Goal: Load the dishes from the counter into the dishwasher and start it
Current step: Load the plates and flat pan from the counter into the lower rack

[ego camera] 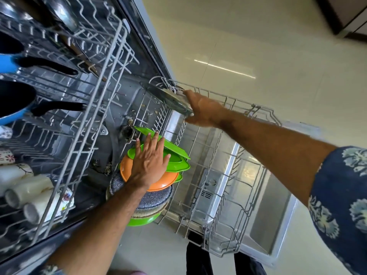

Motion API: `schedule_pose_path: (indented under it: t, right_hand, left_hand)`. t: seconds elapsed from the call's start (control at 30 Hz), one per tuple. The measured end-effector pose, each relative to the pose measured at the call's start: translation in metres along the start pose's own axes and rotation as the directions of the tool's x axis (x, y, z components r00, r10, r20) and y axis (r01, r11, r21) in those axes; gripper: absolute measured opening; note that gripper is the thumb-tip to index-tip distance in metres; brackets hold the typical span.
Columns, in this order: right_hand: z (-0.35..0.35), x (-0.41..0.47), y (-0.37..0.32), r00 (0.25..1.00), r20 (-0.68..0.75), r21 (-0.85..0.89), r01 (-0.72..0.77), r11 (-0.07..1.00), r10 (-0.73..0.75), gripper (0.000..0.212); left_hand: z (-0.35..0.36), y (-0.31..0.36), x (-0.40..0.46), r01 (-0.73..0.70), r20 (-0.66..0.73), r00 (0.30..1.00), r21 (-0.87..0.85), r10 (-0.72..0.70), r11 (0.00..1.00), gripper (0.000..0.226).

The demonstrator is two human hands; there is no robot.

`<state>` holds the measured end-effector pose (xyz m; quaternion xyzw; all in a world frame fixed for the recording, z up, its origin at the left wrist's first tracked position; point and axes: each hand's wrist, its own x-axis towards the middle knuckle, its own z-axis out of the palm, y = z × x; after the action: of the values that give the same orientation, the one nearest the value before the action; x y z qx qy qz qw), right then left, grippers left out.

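Your left hand point(150, 161) is covering much of the round orange plastic plate point(158, 180); the left edge is cropping the blue black-lined saucepan point(14, 104).

Glossy cream floor point(258, 46) (dark cabinet point(345, 14), perhaps)

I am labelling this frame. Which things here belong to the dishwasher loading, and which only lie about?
Belong: left hand pressing the plate stack; right hand holding the steel plate; lower rack; upper rack; blue pans; cups.

Lying about: floor; cabinet corner.
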<state>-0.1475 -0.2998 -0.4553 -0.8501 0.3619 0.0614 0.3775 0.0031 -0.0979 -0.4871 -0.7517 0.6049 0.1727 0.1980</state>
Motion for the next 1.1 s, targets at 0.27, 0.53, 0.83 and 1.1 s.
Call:
schedule_pose_path:
  t: [0.27, 0.53, 0.83, 1.1]
  right_hand:
    - [-0.019, -0.138, -0.018, 0.982, -0.006, -0.351, 0.176, 0.92, -0.191, 0.09]
    - [-0.048, -0.274, -0.109, 0.934, 0.167, -0.414, 0.358, 0.837, -0.317, 0.095]
    - [-0.034, -0.374, -0.273, 0.665, 0.336, -0.476, 0.731, 0.489, -0.667, 0.093]
    - [0.038, -0.497, -0.454, 0.356, 0.46, -0.457, 0.88, 0.127, -0.813, 0.084]
  left_hand:
    - [-0.066, 0.041, -0.096, 0.039, -0.118, 0.992, -0.044, -0.044, 0.998, 0.073]
    - [-0.137, 0.091, -0.281, 0.127, -0.153, 0.976, -0.18, -0.155, 0.975, 0.077]
    - [-0.123, 0.086, -0.532, 0.479, -0.184, 0.821, -0.294, -0.541, 0.827, 0.077]
    - [-0.062, 0.101, -0.782, 0.748, -0.185, 0.431, -0.474, -0.883, 0.464, 0.075]
